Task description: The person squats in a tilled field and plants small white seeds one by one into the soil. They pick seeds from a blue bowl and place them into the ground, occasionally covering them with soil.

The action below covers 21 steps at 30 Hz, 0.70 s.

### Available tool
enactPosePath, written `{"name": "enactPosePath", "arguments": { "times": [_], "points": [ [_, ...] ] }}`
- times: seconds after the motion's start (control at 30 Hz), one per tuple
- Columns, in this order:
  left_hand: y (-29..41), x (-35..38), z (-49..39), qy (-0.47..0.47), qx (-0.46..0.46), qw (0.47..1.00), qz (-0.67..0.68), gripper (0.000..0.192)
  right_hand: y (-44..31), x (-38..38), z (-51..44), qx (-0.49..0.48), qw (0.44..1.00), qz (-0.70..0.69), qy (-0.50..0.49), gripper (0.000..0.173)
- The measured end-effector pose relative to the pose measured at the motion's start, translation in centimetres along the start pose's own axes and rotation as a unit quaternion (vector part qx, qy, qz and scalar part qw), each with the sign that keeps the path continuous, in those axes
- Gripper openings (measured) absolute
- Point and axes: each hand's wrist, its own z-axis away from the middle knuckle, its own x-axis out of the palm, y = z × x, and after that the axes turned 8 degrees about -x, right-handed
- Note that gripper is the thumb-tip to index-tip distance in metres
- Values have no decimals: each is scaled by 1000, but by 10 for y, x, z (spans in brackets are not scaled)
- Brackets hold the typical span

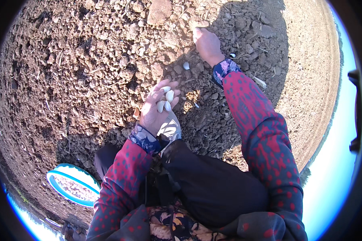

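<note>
My left hand [157,110] is turned palm up with its fingers curled around several pale garlic cloves [169,96]. Up and to the right, my right hand [207,45] reaches down to the cloddy soil, fingertips together at the ground; whether something is between them is hidden. One white clove [186,65] lies on the soil between the hands. Another small white piece [232,55] rests beside my right wrist. A dry, pale stalk piece [260,82] lies right of my right sleeve.
A blue-rimmed basin [52,180] filled with pale cloves stands on the soil at the lower left. My shoe [171,126] and bent knee are just below my left hand. A larger clod [159,12] lies at the top. At the bottom left edge, a dark shape is unclear.
</note>
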Motion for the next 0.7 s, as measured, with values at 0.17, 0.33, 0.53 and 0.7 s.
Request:
{"name": "enactPosePath", "arguments": {
  "times": [0.17, 0.33, 0.53, 0.7],
  "points": [
    [4, 4, -3, -40, 5, 995, 92, 54, -10, -21, 6, 63, 996, -8, -65, 22],
    [1, 3, -11, -12, 23, 994, 107, 56, -84, -87, 66, 10, 927, -376, 20, 24],
    [-13, -2, -21, -2, 27, 995, 97, 57, -122, -91, 99, -65, 974, -210, -55, 17],
    [-22, 1, -25, -16, -17, 985, 170, 58, -110, -86, 89, -86, 972, -208, -69, 9]
  ]
}}
